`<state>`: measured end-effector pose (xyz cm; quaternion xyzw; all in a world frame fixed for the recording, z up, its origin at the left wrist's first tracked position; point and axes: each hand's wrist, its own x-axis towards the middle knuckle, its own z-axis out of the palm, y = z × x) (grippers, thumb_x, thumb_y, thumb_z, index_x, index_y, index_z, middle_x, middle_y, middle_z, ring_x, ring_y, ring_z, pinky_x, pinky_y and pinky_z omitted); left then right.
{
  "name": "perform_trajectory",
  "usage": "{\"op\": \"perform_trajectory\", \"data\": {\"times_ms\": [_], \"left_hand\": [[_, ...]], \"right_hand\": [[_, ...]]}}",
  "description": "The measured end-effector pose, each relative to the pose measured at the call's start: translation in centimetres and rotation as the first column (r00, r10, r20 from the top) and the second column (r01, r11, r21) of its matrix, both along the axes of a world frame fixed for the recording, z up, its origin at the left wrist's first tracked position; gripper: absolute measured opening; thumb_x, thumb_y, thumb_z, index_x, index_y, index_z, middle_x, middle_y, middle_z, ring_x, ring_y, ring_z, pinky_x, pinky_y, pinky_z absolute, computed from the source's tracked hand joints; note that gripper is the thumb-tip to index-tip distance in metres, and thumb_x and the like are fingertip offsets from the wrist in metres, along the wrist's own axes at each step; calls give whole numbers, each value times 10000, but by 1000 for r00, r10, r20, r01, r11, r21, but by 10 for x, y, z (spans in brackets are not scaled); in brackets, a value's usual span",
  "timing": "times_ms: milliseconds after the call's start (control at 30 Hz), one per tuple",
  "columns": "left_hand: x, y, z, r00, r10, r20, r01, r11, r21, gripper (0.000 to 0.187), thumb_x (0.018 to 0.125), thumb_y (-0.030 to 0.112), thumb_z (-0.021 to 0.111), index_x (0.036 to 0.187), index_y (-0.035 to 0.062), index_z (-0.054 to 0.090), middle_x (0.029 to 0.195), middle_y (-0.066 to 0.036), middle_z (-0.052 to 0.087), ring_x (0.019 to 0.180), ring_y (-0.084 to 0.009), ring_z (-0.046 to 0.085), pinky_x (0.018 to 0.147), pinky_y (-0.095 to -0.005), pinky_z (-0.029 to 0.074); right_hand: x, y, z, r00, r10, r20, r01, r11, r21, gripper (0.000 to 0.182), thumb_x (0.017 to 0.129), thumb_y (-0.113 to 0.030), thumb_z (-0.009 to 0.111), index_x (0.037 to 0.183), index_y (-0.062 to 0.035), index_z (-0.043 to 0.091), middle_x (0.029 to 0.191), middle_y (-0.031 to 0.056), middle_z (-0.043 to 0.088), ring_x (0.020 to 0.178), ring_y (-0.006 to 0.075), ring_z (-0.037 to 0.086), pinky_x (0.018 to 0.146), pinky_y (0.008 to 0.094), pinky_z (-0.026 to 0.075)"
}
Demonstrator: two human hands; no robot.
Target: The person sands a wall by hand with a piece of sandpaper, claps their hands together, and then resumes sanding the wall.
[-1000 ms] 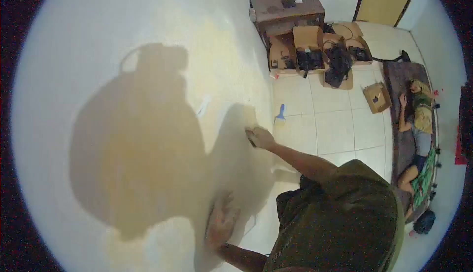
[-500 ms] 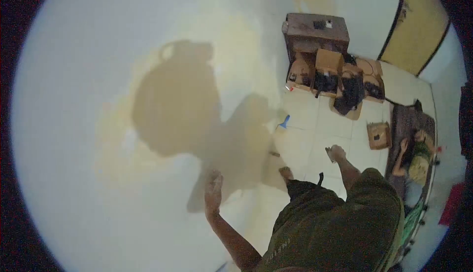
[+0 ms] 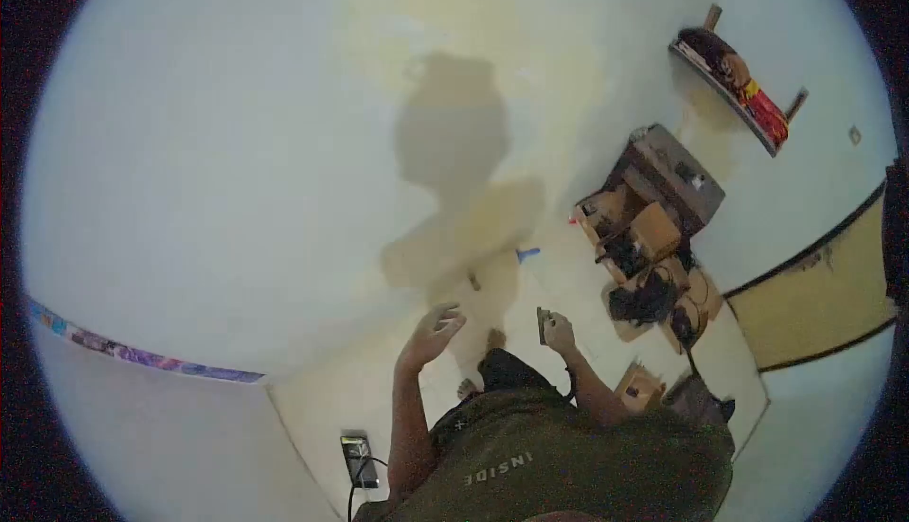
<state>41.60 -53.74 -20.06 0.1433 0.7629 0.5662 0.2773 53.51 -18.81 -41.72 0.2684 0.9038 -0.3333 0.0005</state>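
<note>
My left hand is held out in front of my body on the left, fingers apart and nothing in it; it looks pale with dust. My right hand is closed round a small flat, brownish block, held upright over the floor. What kind of tool the block is I cannot make out. Ahead rises a white wall with yellowish patches, where my shadow falls. At its foot lie a blue-handled tool and a small dark piece.
Right of me, open cardboard boxes with dark things inside stand against a brown cabinet. A shelf hangs on the right wall, near a yellowish door panel. A black device with a cable lies on the floor at left.
My view has swung, bringing the left wall and black device into sight. My left hand has come away from the wall area towards my body. My right hand still grips the block.
</note>
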Motion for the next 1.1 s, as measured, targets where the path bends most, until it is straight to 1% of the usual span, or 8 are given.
{"op": "perform_trajectory", "data": {"times_ms": [33, 133, 233, 467, 600, 767, 867, 1100], "left_hand": [[2, 12, 3, 999, -37, -8, 38, 999, 31, 637, 998, 391, 711, 1471, 20, 499, 1326, -211, 654, 1203, -320, 656, 955, -427, 551], [42, 48, 22, 1000, -27, 5, 26, 991, 133, 794, 992, 423, 716, 1570, 31, 338, 1360, -239, 620, 1207, -320, 652, 953, -419, 554], [53, 84, 8, 998, 21, -57, -19, 999, 39, 906, 991, 437, 713, 1608, 26, 192, 1368, -260, 597, 1195, -318, 656, 943, -404, 562], [100, 233, -25, 975, -2, 222, -43, 979, 199, 778, 1038, 398, 647, 1563, -44, 279, 1358, -211, 609, 1233, -255, 605, 1002, -390, 518], [133, 307, -46, 993, -113, 22, 109, 984, 140, 581, 1073, 304, 581, 1494, -50, 394, 1151, -182, 658, 1058, -214, 645, 905, -386, 536], [208, 396, -86, 973, -51, -226, 90, 982, 165, 464, 1089, 238, 520, 1448, -44, 437, 1108, -196, 692, 1010, -238, 676, 902, -386, 541], [236, 423, -70, 966, -138, 219, 37, 912, 408, 476, 1087, 246, 533, 1459, -32, 433, 1196, -242, 704, 1066, -264, 691, 932, -385, 541], [248, 480, -34, 985, -136, 109, 102, 957, 271, 512, 1074, 260, 597, 1476, -12, 435, 1234, -191, 687, 1147, -248, 675, 1006, -389, 544]], "right_hand": [[-6, 2, 7, 991, -11, -137, 16, 999, 34, 451, 1037, -364, 596, 1288, 9, 619, 929, 224, 746, 897, 388, 745, 777, 472, 597], [8, -12, 90, 974, -181, -134, 86, 848, -522, 351, 1022, -214, 637, 1300, -1, 608, 868, 176, 747, 771, 263, 746, 667, 394, 593], [6, -32, 149, 956, -196, -219, 11, 768, -641, 259, 1017, -57, 587, 1264, 13, 620, 835, 104, 718, 613, 116, 638, 508, 276, 514], [57, 25, 200, 934, 88, -347, -246, 861, -444, 258, 1022, -38, 543, 1263, 41, 588, 766, 93, 699, 612, 130, 643, 518, 291, 502], [105, 82, 215, 955, -45, -293, -173, 717, -676, 246, 993, -92, 633, 1219, 5, 636, 807, 120, 710, 659, 157, 669, 598, 324, 550], [162, 189, 203, 946, -107, -306, -73, 848, -525, 226, 1020, -54, 566, 1230, 25, 593, 826, 90, 710, 657, 131, 662, 587, 304, 531], [192, 248, 182, 924, -183, -336, 5, 884, -468, 202, 1032, -104, 589, 1194, 14, 616, 862, 93, 707, 716, 131, 676, 625, 304, 543], [215, 275, 215, 939, -212, -271, 25, 827, -562, 237, 1032, -105, 629, 1225, 31, 616, 890, 109, 733, 723, 113, 668, 610, 274, 526]]}}
